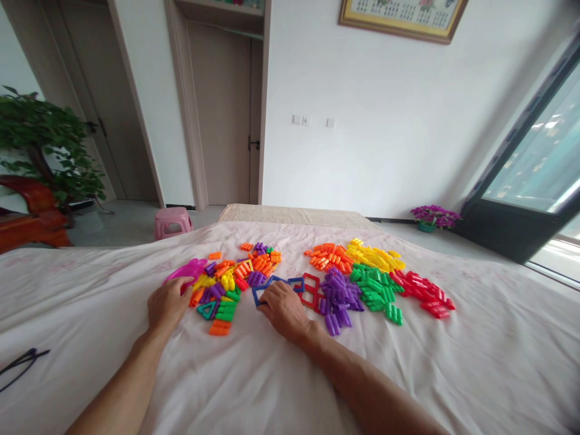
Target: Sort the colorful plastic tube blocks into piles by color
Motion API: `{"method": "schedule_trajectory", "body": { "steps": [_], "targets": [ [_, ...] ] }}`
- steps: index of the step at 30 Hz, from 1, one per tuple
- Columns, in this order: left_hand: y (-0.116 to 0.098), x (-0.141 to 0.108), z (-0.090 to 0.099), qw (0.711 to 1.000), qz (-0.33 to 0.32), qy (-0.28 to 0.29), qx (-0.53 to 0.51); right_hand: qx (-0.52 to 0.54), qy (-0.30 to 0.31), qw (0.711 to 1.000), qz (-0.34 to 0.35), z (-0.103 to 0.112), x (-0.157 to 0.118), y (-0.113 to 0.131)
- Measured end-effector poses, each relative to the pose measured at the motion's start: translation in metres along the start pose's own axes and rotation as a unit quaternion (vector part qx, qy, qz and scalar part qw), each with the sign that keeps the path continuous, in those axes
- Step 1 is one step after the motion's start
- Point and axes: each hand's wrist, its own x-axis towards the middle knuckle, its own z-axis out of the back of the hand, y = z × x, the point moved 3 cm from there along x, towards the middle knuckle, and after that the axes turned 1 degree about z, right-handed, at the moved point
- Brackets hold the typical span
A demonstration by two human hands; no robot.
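Our left hand (167, 306) by a magenta piece (194, 267), right hand (286, 311) over blue frames (255, 296) at 3 o'clock, both grips unclear to us

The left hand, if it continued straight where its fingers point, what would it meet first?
The left hand would probably meet the mixed pile of coloured pieces, though depth is unclear.

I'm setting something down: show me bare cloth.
Bare cloth: between left forearm and right forearm; left forearm and black item; right forearm and red heap. Crowded: mixed pile by left hand; sorted heaps right of right hand.
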Motion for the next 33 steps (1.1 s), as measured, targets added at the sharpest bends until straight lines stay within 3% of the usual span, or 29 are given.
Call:
{"method": "schedule_trajectory", "body": {
  "steps": [5,8,16,23,33],
  "targets": [
    [-0.001,-0.001,0.001,1.0,0.003,-0.002,0.0,-0.046,-0.028,0.992,-0.114,0.011,0.001,-0.031],
    [-0.001,-0.001,-0.001,1.0,0.003,-0.004,0.004,-0.052,-0.032,0.989,-0.134,0.011,-0.002,-0.039],
    [-0.003,-0.001,-0.001,1.0,-0.005,-0.012,0.004,-0.034,-0.032,0.999,-0.026,0.0,0.004,-0.007],
    [-0.002,-0.001,-0.001,1.0,-0.005,-0.016,0.004,-0.057,0.013,0.998,-0.022,-0.026,0.011,-0.006],
    [-0.004,0.0,-0.001,1.0,-0.019,-0.02,0.012,0.014,-0.012,0.999,0.04,-0.014,0.011,0.0]
  ]
}}
